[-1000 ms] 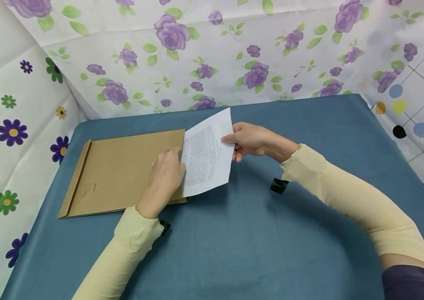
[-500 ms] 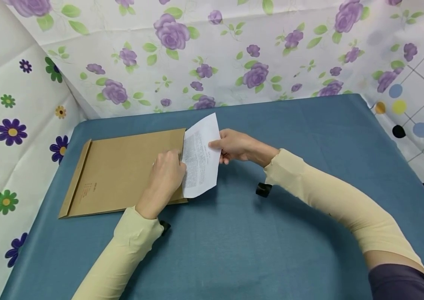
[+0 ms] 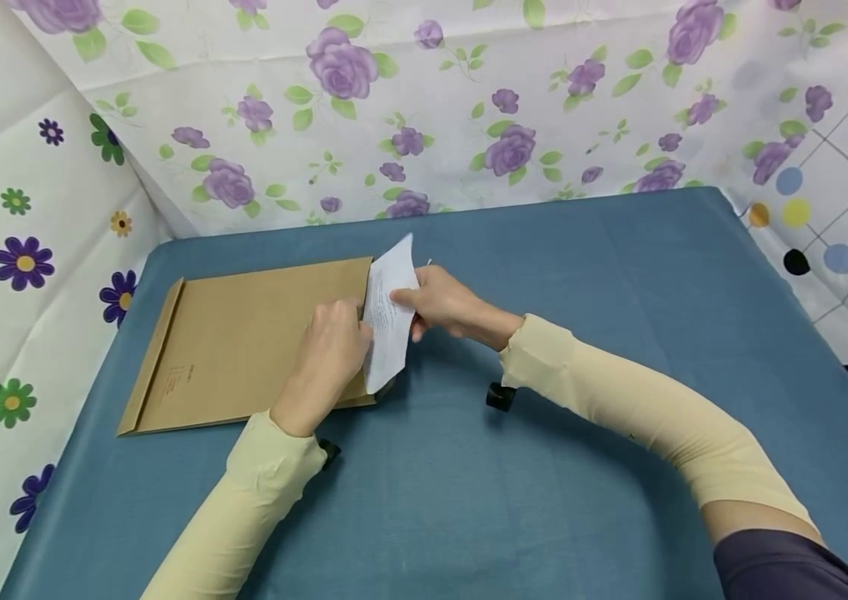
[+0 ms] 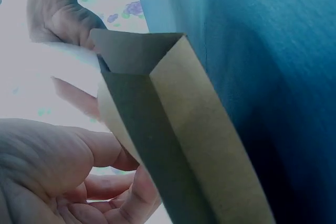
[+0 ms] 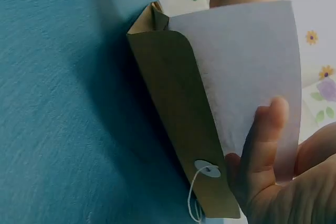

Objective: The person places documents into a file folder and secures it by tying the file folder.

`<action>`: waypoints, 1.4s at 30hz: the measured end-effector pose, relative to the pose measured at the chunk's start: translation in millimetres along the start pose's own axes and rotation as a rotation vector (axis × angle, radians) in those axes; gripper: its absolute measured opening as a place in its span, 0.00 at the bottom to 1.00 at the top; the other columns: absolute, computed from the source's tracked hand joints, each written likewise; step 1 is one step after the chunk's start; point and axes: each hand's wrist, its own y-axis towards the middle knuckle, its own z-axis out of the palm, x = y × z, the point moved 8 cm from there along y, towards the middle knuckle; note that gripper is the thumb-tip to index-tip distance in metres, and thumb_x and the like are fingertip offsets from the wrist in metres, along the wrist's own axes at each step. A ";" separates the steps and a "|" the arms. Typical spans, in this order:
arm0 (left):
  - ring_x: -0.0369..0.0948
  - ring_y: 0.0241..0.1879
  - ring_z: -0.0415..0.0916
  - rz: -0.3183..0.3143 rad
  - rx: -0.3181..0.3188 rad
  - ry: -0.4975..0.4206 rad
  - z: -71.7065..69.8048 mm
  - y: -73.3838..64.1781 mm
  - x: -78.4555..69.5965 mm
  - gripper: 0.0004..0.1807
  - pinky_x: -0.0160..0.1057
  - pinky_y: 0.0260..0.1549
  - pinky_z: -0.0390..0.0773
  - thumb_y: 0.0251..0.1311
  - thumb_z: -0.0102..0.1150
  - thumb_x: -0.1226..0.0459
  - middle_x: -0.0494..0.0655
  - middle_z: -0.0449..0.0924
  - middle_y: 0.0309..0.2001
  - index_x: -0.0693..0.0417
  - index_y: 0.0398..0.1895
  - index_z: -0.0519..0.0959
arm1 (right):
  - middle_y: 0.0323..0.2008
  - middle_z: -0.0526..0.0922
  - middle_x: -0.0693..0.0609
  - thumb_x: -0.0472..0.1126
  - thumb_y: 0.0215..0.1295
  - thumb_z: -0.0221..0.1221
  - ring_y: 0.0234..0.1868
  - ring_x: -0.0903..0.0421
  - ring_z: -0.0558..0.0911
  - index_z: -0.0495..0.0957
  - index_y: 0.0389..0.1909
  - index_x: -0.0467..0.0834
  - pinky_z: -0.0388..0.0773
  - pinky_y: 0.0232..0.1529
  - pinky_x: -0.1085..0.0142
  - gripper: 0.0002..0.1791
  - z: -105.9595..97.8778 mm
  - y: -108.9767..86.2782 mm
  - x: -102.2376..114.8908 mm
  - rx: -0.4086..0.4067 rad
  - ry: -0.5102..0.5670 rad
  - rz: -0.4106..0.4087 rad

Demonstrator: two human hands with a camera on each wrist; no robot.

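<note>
A brown paper file envelope (image 3: 244, 346) lies on the table at the left, its mouth facing right. My left hand (image 3: 322, 362) grips the upper edge of that mouth, fingers curled at it. In the left wrist view the envelope's side fold (image 4: 194, 124) gapes beside my left fingers. My right hand (image 3: 445, 302) pinches white printed paper (image 3: 388, 321) by its outer edge, thumb on the printed face. The paper's far part is hidden inside the envelope. The right wrist view shows the envelope's flap (image 5: 173, 87) below the paper, with a white button (image 5: 208, 168) and a looped string (image 5: 190, 200).
A blue cloth (image 3: 469, 500) covers the table. Flowered sheeting (image 3: 409, 100) rises behind it, with a dotted sheet (image 3: 836, 217) at the right. Dark camera pieces (image 3: 501, 397) hang at the wrists under pale sleeves (image 3: 619, 400).
My right hand has moved left toward the envelope, and less of the paper sticks out of the mouth. The left hand and the envelope have stayed in place.
</note>
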 end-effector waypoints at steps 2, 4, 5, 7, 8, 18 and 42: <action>0.49 0.26 0.73 0.005 0.004 -0.004 1.2 0.1 0.2 0.13 0.40 0.20 0.66 0.60 0.53 0.79 0.62 0.82 0.34 0.69 0.44 0.84 | 0.42 0.88 0.39 0.39 0.80 0.53 0.26 0.52 0.86 0.79 0.59 0.33 0.84 0.42 0.48 0.16 0.5 -1.8 1.0 0.000 0.017 0.016; 0.49 0.25 0.72 0.003 0.010 -0.003 2.0 0.2 0.2 0.13 0.39 0.20 0.65 0.60 0.53 0.78 0.62 0.81 0.33 0.69 0.45 0.83 | 0.44 0.88 0.40 0.40 0.80 0.54 0.33 0.49 0.88 0.79 0.57 0.32 0.81 0.51 0.44 0.17 0.4 -5.5 3.2 0.011 0.034 0.032; 0.49 0.24 0.72 0.003 0.012 -0.004 2.3 0.4 0.4 0.13 0.39 0.19 0.65 0.61 0.53 0.78 0.62 0.80 0.33 0.69 0.46 0.83 | 0.45 0.87 0.40 0.39 0.80 0.54 0.35 0.48 0.88 0.79 0.57 0.31 0.80 0.53 0.45 0.16 0.9 -7.6 4.8 0.020 0.036 0.041; 0.49 0.25 0.73 -0.001 0.013 -0.006 2.4 0.5 0.8 0.13 0.40 0.19 0.66 0.61 0.53 0.78 0.62 0.80 0.33 0.69 0.46 0.83 | 0.46 0.87 0.39 0.37 0.79 0.53 0.38 0.47 0.88 0.80 0.55 0.30 0.82 0.52 0.47 0.15 2.2 -10.6 7.6 0.044 0.012 0.051; 0.50 0.26 0.74 -0.001 0.009 -0.006 2.0 0.4 0.7 0.13 0.40 0.20 0.67 0.61 0.53 0.78 0.62 0.80 0.34 0.70 0.46 0.83 | 0.46 0.87 0.39 0.35 0.79 0.53 0.39 0.47 0.88 0.80 0.53 0.30 0.82 0.51 0.48 0.14 3.3 -11.5 8.6 0.059 -0.004 0.056; 0.51 0.32 0.77 0.005 -0.006 0.003 1.2 -1.8 -0.8 0.15 0.44 0.25 0.74 0.62 0.54 0.77 0.66 0.83 0.42 0.70 0.50 0.84 | 0.46 0.86 0.36 0.32 0.79 0.52 0.41 0.48 0.87 0.78 0.54 0.27 0.85 0.40 0.61 0.13 18.2 1.2 -10.5 0.110 -0.009 0.166; 0.54 0.36 0.81 0.009 -0.008 0.010 -1.8 -6.2 -3.9 0.19 0.51 0.33 0.82 0.62 0.56 0.75 0.69 0.81 0.48 0.70 0.56 0.81 | 0.21 0.80 0.38 0.35 0.83 0.44 0.16 0.54 0.80 0.67 0.44 0.30 0.82 0.24 0.63 0.11 46.0 21.3 -20.7 0.309 -0.043 0.207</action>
